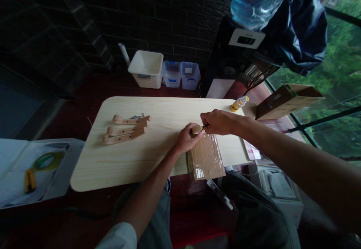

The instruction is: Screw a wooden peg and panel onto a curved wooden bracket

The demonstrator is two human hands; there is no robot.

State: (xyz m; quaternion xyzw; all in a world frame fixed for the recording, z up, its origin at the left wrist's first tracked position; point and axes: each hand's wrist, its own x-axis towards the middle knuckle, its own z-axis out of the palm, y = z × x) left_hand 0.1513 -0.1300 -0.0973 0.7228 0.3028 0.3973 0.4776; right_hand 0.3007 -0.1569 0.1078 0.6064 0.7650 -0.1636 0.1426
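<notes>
My left hand (187, 138) is closed round a small wooden piece (195, 129) at the far end of a cardboard slab (207, 157) covered in clear tape. The slab lies at the table's near edge and juts slightly over it. My right hand (218, 121) grips a small tool with a black and yellow handle (207, 125), which looks like a screwdriver. Its tip points left and down at the wooden piece; whether it touches is too small to tell. On the left of the table lie several curved wooden parts (124, 132) with dark holes, beside small metal pieces (137, 116).
The pale wooden table (158, 155) has a plastic bottle (239, 103) at its far right corner. A white bin (145, 70) and two clear boxes (180, 76) stand behind it. At right is an open cardboard box (284, 100); at left, a white container (60, 174) holding tape.
</notes>
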